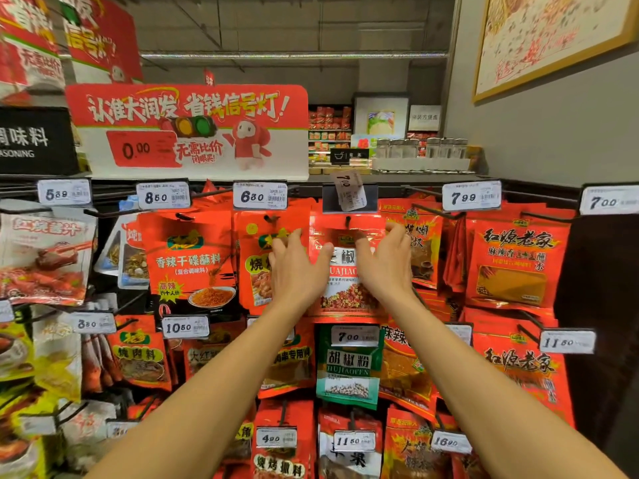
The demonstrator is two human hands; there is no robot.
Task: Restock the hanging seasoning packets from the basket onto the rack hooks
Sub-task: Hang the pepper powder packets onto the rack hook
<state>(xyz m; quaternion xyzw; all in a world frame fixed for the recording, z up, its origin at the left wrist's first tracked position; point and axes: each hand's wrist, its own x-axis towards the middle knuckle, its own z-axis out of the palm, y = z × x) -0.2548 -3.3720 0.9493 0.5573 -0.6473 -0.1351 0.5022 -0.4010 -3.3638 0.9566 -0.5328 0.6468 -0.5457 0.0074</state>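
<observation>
A red huajiao seasoning packet (346, 271) hangs at the top row of the rack, its hole at a black hook (348, 221). My left hand (296, 271) grips the packet's left edge, thumb on its front. On the other side, my right hand (384, 266) holds the right edge, thumb on the front and fingers up by the top corner. Above the hook, a price label (348, 190) marked 7.00 is tipped up and crooked in its holder. The basket is out of view.
Red seasoning packets crowd the neighbouring hooks: a dipping-spice packet (189, 257) to the left, a red packet (515, 261) to the right, a green pepper-powder packet (349, 368) below. A promotional sign (193, 129) stands on top. A grey wall (553, 133) closes the right side.
</observation>
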